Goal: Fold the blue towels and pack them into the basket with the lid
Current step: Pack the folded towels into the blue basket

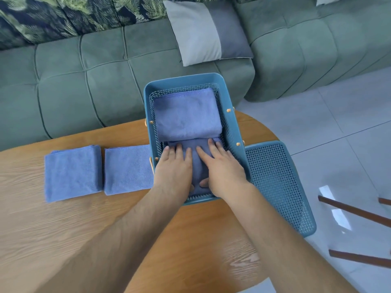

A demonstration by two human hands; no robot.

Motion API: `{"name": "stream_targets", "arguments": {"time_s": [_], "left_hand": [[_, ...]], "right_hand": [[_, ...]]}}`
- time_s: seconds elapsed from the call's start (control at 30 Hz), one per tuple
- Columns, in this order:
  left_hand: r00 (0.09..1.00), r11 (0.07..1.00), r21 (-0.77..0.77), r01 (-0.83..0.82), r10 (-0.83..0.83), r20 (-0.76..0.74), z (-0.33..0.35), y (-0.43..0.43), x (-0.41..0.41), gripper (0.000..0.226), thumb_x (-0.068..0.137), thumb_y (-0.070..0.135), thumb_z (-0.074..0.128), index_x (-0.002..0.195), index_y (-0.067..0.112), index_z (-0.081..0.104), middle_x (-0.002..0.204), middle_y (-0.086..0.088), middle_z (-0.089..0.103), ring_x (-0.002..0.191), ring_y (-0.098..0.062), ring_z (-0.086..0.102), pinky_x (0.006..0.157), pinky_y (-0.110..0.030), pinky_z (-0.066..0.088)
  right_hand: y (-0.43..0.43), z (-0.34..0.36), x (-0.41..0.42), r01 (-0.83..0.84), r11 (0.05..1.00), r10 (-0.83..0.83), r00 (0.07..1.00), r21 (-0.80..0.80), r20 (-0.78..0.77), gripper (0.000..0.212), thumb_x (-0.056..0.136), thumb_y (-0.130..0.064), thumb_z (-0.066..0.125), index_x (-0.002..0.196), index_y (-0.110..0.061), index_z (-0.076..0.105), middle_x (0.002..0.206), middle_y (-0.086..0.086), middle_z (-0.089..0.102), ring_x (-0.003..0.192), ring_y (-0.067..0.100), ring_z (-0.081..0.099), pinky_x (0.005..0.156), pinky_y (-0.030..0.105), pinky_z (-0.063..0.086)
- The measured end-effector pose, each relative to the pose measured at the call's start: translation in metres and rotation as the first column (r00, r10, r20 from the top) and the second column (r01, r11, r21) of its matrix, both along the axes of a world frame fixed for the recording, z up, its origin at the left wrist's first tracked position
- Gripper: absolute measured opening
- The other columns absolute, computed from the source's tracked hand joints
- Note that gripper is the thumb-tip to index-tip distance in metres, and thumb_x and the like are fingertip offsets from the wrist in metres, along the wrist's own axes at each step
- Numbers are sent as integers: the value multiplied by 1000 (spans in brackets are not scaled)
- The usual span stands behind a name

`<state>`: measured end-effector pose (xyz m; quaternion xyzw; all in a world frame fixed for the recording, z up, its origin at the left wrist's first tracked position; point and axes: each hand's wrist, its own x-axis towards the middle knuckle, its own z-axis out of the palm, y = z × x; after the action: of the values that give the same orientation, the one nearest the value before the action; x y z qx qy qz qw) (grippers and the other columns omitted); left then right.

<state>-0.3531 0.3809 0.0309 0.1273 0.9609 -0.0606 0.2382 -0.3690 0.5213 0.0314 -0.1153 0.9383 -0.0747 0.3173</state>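
Note:
A blue perforated basket (229,121) stands on the wooden table (84,229). Inside it, one folded blue towel (186,113) fills the far half. A second folded towel (198,163) lies in the near half. My left hand (173,168) and my right hand (222,168) press flat on this second towel, fingers straight. Two more folded blue towels lie on the table left of the basket, one (72,172) at the far left and one (128,169) beside the basket. The basket's lid (277,182) lies flat to the right of the basket.
A green sofa (84,77) with a grey cushion (207,32) runs behind the table. Brown chair legs (355,210) stand over the pale tiled floor (349,127) at the right. The lid hangs partly past the table's right edge.

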Motion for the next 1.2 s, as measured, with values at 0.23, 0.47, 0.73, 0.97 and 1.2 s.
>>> {"name": "stream_targets", "arguments": {"time_s": [0.23, 0.47, 0.73, 0.97, 1.2], "left_hand": [[912, 845, 534, -31, 242, -331, 11, -68, 37, 65, 93, 46, 56, 147, 11, 48, 156, -3, 42, 148, -21, 32, 124, -36, 13], [864, 838, 478, -262, 425, -272, 5, -157, 53, 59, 100, 44, 47, 148, 12, 46, 158, -3, 39, 147, -21, 33, 123, -36, 13], [827, 815, 348, -464, 539, -159, -29, -259, 74, 62, 102, 38, 51, 155, 13, 33, 164, -5, 24, 152, -21, 21, 122, -33, 0], [669, 624, 287, -727, 738, 88, -69, -310, 83, 58, 101, 42, 50, 155, 32, 31, 166, -10, 9, 150, -35, 17, 119, -44, 21], [398, 266, 399, -877, 868, 297, -76, -323, 73, 45, 100, 30, 50, 144, 37, 46, 134, -12, 42, 124, -30, 39, 100, -33, 34]], "right_hand": [[-33, 62, 32, 73, 983, -115, 961, -170, -250, 72, 100, -36, 58, 160, -31, 19, 169, 6, 10, 156, 24, 9, 122, 38, 20], [-135, 69, 47, -5, 955, -126, 898, -296, -422, 58, 94, -28, 67, 149, -25, 47, 155, 11, 44, 144, 28, 40, 107, 43, 43], [-259, 12, 45, -164, 969, 132, 976, -187, -170, 66, 104, -30, 49, 161, -28, 14, 167, 12, 12, 153, 29, 12, 118, 38, 23], [-328, -50, 36, -61, 985, 60, 998, -162, -13, 61, 104, -25, 51, 157, -29, 22, 158, 16, 24, 133, 33, 41, 98, 41, 42], [-350, -75, 41, 223, 952, -213, 975, -209, 69, 48, 102, -25, 52, 148, -31, 39, 128, 10, 41, 116, 35, 51, 83, 43, 46]]}}
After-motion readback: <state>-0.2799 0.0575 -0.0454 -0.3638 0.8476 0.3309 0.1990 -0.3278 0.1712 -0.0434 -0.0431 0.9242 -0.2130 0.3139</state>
